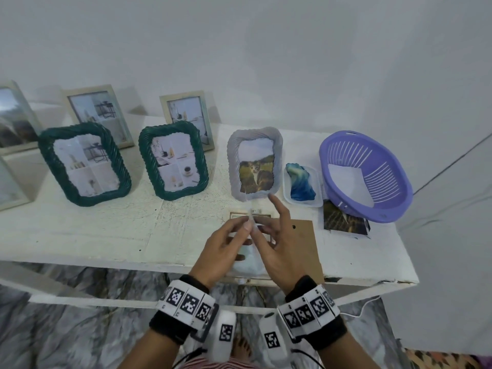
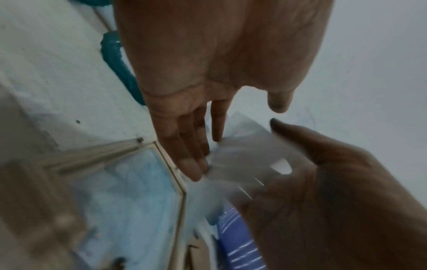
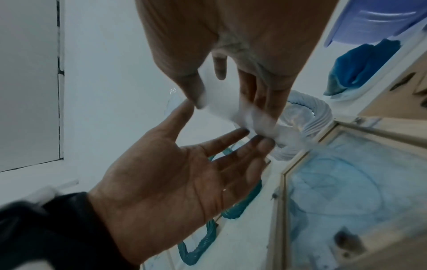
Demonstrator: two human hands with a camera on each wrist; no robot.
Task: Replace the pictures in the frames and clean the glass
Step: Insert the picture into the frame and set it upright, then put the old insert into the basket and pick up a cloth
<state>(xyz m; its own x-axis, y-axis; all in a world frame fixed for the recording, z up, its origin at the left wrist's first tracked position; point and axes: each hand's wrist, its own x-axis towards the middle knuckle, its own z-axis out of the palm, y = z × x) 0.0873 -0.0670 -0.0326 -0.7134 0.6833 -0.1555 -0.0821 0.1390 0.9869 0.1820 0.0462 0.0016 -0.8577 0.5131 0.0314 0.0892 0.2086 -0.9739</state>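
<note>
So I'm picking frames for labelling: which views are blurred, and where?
Head view: mostly sharp, straight table edge bowed by the wide lens. Left wrist view: right hand and lower-left frame corner smeared. Right wrist view: white sheet at the fingertips motion-blurred; left hand palm crisp.

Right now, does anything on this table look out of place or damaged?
Yes. The purple basket sits tilted, propped on a stack of photo prints. The table's front edge looks chipped near the right corner.
</note>
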